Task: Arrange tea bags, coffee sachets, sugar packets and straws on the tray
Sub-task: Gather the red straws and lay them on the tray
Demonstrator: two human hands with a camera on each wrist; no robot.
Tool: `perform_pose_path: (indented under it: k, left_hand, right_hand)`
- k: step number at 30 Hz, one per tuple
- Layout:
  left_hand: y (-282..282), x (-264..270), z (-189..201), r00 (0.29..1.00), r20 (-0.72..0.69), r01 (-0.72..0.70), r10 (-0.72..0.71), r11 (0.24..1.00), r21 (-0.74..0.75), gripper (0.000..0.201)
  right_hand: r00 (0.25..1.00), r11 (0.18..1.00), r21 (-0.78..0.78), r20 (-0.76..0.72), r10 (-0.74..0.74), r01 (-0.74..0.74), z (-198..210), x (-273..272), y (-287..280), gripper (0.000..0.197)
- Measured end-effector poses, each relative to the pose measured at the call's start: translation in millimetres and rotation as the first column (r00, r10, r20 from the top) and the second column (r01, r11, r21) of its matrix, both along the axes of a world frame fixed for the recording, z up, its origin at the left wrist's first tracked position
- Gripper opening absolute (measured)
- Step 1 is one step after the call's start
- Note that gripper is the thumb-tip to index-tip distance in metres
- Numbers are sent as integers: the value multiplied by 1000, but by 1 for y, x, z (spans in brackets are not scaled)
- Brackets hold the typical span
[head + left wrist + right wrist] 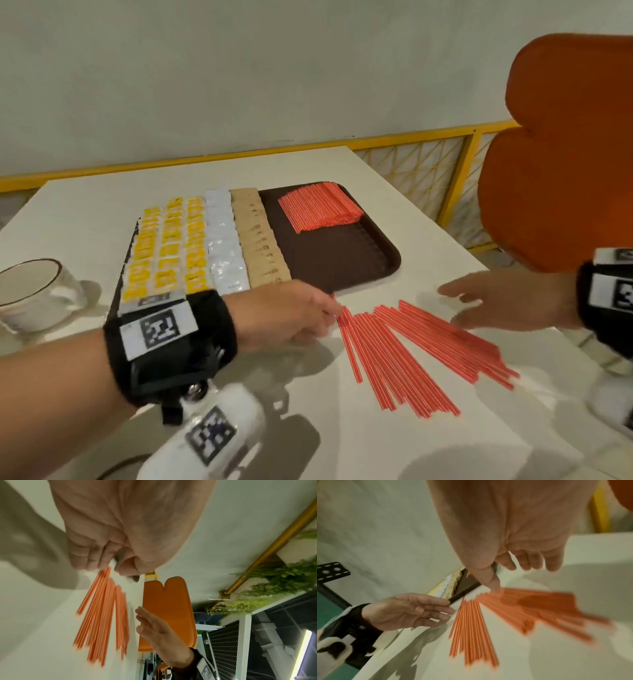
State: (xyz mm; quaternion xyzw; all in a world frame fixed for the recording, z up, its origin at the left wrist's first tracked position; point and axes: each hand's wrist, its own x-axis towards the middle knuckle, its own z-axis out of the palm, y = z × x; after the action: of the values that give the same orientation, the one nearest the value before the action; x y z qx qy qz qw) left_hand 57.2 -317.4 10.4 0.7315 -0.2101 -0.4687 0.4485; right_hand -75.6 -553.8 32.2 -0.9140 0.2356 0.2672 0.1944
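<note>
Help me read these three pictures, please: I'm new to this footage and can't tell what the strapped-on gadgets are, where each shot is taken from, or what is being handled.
There is no machine: a person works with bare hands, wearing a camera on the head and one on each wrist. The big picture is the head view; the other two look along each hand.

On the white table sits a brown tray with rows of yellow tea bags, white packets and tan packets, plus a stack of red straws. More loose straws fan out on the table in front of it, and a mug stands at the left.

The left hand reaches their near ends; the right hand hovers open. Neither clearly holds anything.
</note>
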Motion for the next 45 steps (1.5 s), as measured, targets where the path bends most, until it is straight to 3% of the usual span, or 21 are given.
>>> perform_pose_path:
  k: [2, 4, 5, 6, 7, 8, 11, 14, 18, 22, 28, 32, 35, 37, 40, 43, 45]
  left_hand:
    - [7, -21, -12, 983, -144, -118, 111, 992, -40, 25]
    - [6, -36, -17, 963, -201, -197, 182, 979, -59, 26]
    - [3, -41, -19, 955, -228, -211, 191, 975, -71, 24]
    - [0, -47, -21, 950, -246, -217, 192, 973, -80, 24]
    - [-4, -51, -22, 943, -268, -224, 195, 971, -85, 25]
    - [-7, -55, -23, 935, -290, -239, 205, 967, -86, 24]
    - [-8, -59, -24, 908, -341, -285, 241, 955, -84, 12]
    - [1, -58, -27, 882, -404, -311, 241, 943, -116, 22]
    - [20, -55, -26, 958, -203, -223, 203, 971, -82, 18]
    - [39, -38, -15, 991, 104, -82, 79, 996, 24, 24]
    - [49, -28, -2, 978, 201, -76, 64, 996, 50, 25]
    - [51, -28, -6, 973, 203, -118, 109, 992, 35, 20]
    - [52, -26, -5, 960, 175, -215, 221, 975, -51, 16]
    - [52, -26, -1, 948, 133, -272, 288, 954, -128, 18]
    - [50, -26, 6, 928, 133, -313, 347, 923, -224, 20]
    - [45, -28, 14, 912, 121, -337, 392, 885, -322, 22]
    - [41, -32, 19, 905, 143, -330, 402, 872, -361, 21]
  right_hand:
    - [999, 993, 107, -21, -38, 40, -9, -25, 13, 52]
    - [998, 972, 223, -7, -69, 69, -15, -35, 33, 26]
    - [997, 968, 245, 37, -68, 57, -17, -36, 45, 36]
    - [995, 971, 238, 82, -56, 35, -22, -34, 53, 58]
    - [991, 976, 215, 118, -56, 29, -26, -30, 63, 73]
    - [985, 978, 206, 166, -55, 20, -31, -25, 73, 76]
    - [958, 998, -30, 281, 61, -54, -49, -13, 102, 78]
    - [941, 979, -199, 320, 113, -50, -59, -6, 117, 66]
    - [925, 966, -256, 363, 112, -16, -56, 7, 121, 33]
    - [947, 943, -302, 239, 214, -137, -49, 20, 111, 28]
    - [931, 901, -324, 126, 344, -289, -47, 29, 114, 31]
    - [922, 903, -328, 173, 346, -277, -48, 33, 116, 23]
    - [918, 945, -219, 263, 298, -244, -45, 38, 103, 12]
    - [883, 976, -76, 416, 216, -203, -41, 41, 93, 10]
    - [730, 979, 159, 683, -16, -127, -33, 44, 88, 14]
    - [572, 836, 525, 739, -356, -158, -23, 47, 97, 16]
    - [496, 761, 614, 737, -460, -207, -17, 49, 106, 16]
